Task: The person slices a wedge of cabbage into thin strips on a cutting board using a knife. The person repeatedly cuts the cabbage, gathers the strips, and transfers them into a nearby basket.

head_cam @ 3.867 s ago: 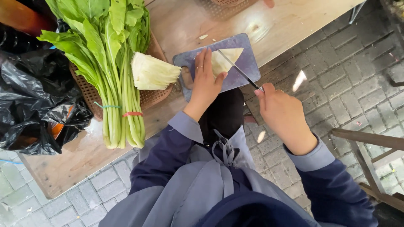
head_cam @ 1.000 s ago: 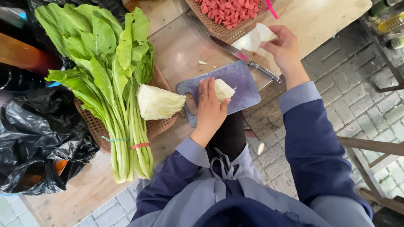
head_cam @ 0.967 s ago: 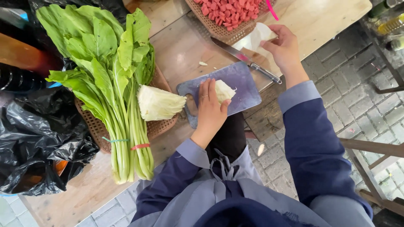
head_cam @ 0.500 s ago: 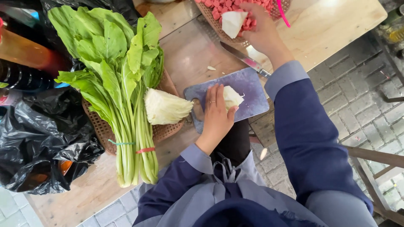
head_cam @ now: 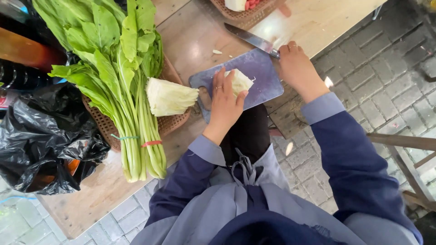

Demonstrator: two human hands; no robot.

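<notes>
Right hand [head_cam: 297, 68] back from basket, gripping knife [head_cam: 251, 39]; left hand [head_cam: 225, 102] flat on cabbage piece [head_cam: 240, 80] (cutting step); next, align blade.

Cutting board [head_cam: 260, 75]: muted purple-blue. Cabbage piece [head_cam: 239, 80] on it: pale yellow-white. Cabbage wedge [head_cam: 169, 96]: cream, faint green veins. Leafy greens [head_cam: 119, 68]: bright green, pale stalks, one teal band, one red. Basket [head_cam: 170, 121]: brown woven lattice. Knife [head_cam: 252, 38]: silver blade. Table [head_cam: 313, 20]: light wood. Bag [head_cam: 38, 140]: glossy black. Sleeves [head_cam: 354, 159]: navy. Apron [head_cam: 240, 199]: grey. Paving [head_cam: 377, 72]: grey brick pattern.
</notes>
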